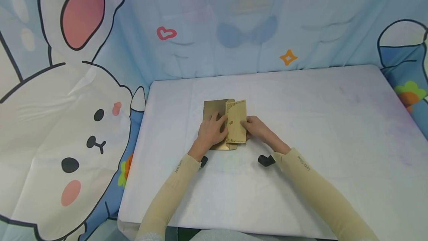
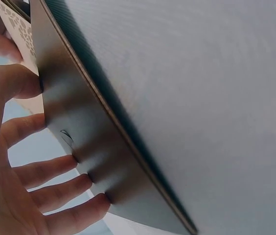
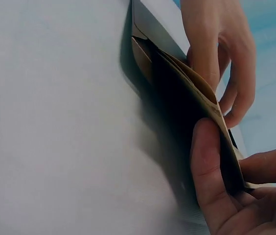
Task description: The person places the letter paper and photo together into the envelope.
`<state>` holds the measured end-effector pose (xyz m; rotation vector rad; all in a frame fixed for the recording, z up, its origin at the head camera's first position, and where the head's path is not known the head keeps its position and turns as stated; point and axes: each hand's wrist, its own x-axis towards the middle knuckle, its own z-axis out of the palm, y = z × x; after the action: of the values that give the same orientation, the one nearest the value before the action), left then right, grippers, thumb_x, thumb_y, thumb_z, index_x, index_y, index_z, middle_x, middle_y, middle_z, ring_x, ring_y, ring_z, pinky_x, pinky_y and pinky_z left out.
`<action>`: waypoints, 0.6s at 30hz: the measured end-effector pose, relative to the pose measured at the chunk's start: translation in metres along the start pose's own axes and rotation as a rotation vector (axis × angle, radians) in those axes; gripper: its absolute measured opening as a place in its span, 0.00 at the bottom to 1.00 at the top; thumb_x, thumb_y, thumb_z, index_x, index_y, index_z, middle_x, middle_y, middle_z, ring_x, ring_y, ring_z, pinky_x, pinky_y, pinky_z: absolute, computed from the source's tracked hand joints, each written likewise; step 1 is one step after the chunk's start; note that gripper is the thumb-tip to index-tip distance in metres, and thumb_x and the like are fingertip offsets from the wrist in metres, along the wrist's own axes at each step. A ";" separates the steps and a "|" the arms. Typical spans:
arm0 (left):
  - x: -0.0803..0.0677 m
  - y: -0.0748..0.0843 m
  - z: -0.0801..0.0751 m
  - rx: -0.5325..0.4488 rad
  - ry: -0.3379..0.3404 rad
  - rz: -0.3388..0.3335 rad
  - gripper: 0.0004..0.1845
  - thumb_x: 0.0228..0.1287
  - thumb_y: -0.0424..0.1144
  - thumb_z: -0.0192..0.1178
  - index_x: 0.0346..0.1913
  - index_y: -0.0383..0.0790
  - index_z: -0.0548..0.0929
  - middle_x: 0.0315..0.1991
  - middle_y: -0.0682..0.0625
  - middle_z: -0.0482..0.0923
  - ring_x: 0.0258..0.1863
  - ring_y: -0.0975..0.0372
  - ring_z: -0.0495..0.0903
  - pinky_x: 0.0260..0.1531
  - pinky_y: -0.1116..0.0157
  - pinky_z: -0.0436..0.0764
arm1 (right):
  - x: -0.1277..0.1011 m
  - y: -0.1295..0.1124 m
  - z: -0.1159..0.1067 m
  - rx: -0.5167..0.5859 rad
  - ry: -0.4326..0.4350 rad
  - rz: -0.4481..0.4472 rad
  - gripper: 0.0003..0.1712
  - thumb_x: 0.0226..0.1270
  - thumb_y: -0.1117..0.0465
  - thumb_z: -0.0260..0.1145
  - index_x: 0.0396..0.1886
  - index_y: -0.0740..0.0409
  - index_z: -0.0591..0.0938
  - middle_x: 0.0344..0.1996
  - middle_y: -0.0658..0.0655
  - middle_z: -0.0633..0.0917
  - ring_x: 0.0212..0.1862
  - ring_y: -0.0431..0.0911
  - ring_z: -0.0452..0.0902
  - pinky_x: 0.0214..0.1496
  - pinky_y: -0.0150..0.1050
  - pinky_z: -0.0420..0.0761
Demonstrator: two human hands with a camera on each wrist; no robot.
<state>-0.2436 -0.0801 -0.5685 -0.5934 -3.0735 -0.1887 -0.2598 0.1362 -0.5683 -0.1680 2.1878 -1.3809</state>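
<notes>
A plain gold envelope (image 1: 214,106) lies on the white table, a little left of the middle. My left hand (image 1: 212,132) rests on it with the fingers spread. In the left wrist view several straight fingertips press its shiny surface (image 2: 74,112). Over the envelope's right part stands a narrow gold card (image 1: 236,122) with dark scrollwork in its corners and a small motif at the centre. My right hand (image 1: 259,127) pinches the card's right edge between thumb and fingers. The right wrist view shows it tilted up, its shaded underside (image 3: 177,117) facing that camera.
A white cloth covers the table (image 1: 317,129). Behind it hangs a light blue printed curtain (image 1: 200,58), with a large cartoon rabbit (image 1: 50,137) at the left. A small black device (image 1: 265,160) sits at the right wrist, beside the cream sleeve (image 1: 317,185).
</notes>
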 end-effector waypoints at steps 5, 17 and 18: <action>0.000 0.000 0.001 -0.002 -0.001 0.003 0.26 0.76 0.51 0.48 0.73 0.55 0.69 0.70 0.41 0.68 0.56 0.49 0.80 0.39 0.54 0.85 | 0.005 0.000 -0.004 0.003 -0.027 0.017 0.25 0.84 0.58 0.44 0.62 0.77 0.73 0.42 0.70 0.88 0.29 0.41 0.86 0.36 0.37 0.84; 0.000 0.000 0.002 -0.003 -0.010 -0.006 0.25 0.76 0.52 0.48 0.73 0.56 0.70 0.71 0.41 0.67 0.50 0.50 0.83 0.38 0.54 0.85 | 0.007 -0.001 -0.008 0.035 -0.056 0.076 0.24 0.84 0.58 0.46 0.59 0.75 0.76 0.33 0.60 0.90 0.27 0.40 0.85 0.36 0.35 0.82; 0.000 0.000 0.002 -0.001 -0.011 -0.007 0.25 0.76 0.52 0.48 0.73 0.56 0.70 0.71 0.41 0.67 0.50 0.50 0.83 0.38 0.54 0.85 | 0.007 -0.002 -0.007 0.038 -0.051 0.074 0.24 0.83 0.58 0.46 0.59 0.75 0.76 0.33 0.59 0.90 0.27 0.40 0.84 0.36 0.34 0.81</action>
<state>-0.2439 -0.0795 -0.5703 -0.5852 -3.0865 -0.1882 -0.2700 0.1386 -0.5672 -0.1060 2.1030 -1.3611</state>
